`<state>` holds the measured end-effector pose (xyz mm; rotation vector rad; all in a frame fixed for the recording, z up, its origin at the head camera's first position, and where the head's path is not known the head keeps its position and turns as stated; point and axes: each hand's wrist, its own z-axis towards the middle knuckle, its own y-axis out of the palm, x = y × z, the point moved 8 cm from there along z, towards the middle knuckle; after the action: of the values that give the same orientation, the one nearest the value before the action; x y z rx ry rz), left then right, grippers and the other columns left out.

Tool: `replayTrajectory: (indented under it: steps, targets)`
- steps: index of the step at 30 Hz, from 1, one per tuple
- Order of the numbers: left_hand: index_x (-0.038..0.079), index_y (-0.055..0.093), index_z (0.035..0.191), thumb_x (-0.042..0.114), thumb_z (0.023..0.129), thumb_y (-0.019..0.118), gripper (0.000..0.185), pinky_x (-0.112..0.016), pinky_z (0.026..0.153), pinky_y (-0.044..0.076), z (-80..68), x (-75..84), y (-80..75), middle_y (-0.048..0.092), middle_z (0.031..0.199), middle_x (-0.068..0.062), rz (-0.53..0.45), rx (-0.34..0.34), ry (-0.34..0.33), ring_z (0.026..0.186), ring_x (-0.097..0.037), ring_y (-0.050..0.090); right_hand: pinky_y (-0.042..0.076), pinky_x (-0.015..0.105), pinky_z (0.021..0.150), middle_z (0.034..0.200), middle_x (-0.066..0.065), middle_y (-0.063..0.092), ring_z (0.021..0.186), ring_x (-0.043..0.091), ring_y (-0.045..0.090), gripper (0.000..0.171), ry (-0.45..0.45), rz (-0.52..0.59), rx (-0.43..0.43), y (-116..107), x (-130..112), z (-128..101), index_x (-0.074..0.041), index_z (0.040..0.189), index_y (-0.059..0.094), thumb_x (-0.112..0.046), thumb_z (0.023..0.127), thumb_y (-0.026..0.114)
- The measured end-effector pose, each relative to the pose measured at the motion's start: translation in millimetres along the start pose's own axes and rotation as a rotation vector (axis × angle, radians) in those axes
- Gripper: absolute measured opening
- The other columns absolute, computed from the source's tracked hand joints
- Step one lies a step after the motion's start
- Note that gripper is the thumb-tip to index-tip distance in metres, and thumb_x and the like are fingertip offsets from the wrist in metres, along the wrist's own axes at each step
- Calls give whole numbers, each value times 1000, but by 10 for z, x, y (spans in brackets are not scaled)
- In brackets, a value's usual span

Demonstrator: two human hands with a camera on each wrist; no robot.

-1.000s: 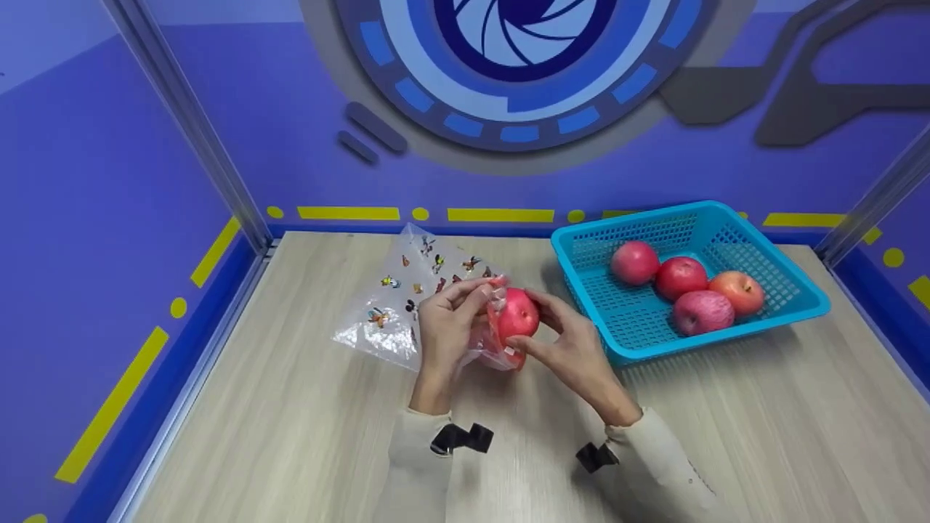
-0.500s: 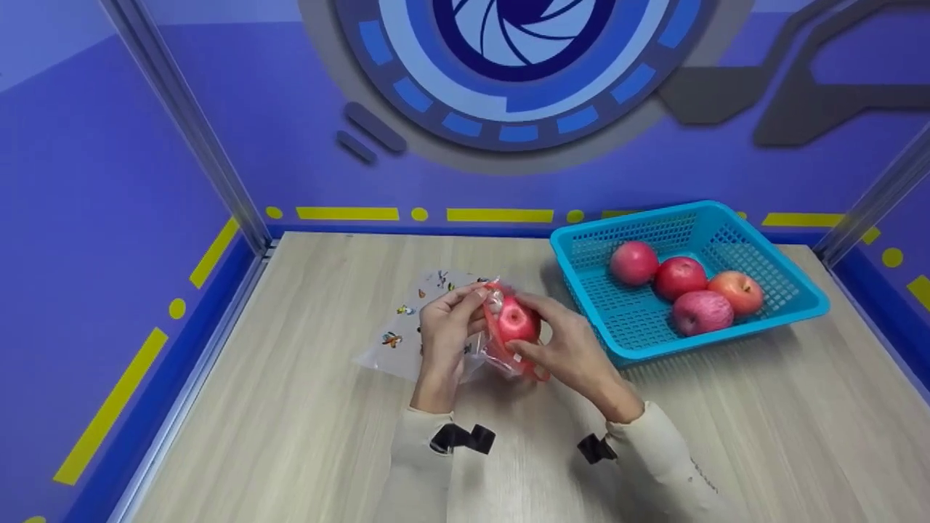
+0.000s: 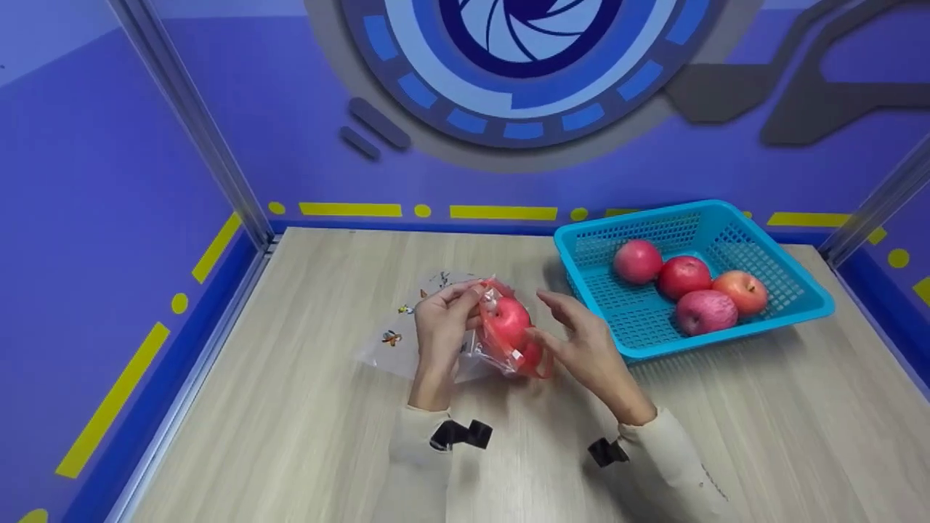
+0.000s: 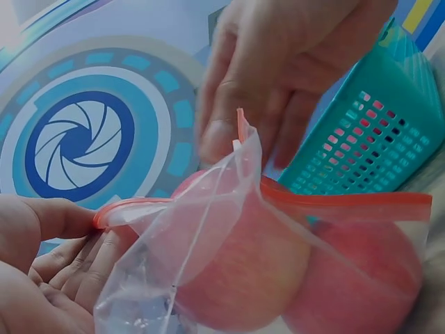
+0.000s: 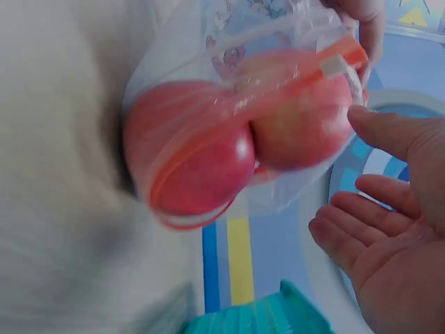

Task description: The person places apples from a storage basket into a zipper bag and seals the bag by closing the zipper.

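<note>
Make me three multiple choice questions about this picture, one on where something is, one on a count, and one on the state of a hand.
1. Where does the blue basket stand?
A. on the table's right side
B. on the table's left side
C. on the floor

2. How many apples lie in the basket?
A. two
B. four
C. six

3. What is the right hand doing?
A. gripping the basket
B. holding a knife
C. open beside the zip bag, fingers relaxed

Answers: 1 A, the head view shows it at right. 2 B, four red apples show inside. 3 C, its fingers are spread; the left hand pinches the bag's rim.
</note>
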<state>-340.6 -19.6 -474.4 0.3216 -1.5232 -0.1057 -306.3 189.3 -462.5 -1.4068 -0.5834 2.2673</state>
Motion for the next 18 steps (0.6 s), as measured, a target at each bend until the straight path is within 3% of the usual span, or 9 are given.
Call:
replayTrajectory:
  steps: [5, 12, 18]
  targets:
    - [-6, 79, 110, 6, 99, 74, 16, -29, 69, 64, 6, 54, -37, 78, 96, -18, -4, 14, 36, 77, -22, 77, 53, 52, 104, 142, 21, 64, 127, 39, 64, 62, 90, -35, -17, 14, 173, -90, 4, 143, 61, -5, 88, 88]
    - [-6, 78, 109, 4, 99, 74, 15, -31, 71, 64, 6, 111, -58, 78, 96, -19, -52, 11, 76, 80, -22, 78, 55, 55, 101, 134, 23, 67, 119, 41, 68, 53, 100, -95, -59, 71, 288, -161, 6, 138, 63, -4, 90, 85]
    - [-3, 79, 109, 6, 99, 75, 14, -32, 73, 65, 7, 129, -109, 79, 96, -18, -55, 49, 42, 81, -23, 78, 59, 51, 96, 121, 18, 74, 108, 34, 73, 43, 129, -119, -89, 141, 370, -190, 4, 128, 71, -4, 89, 86]
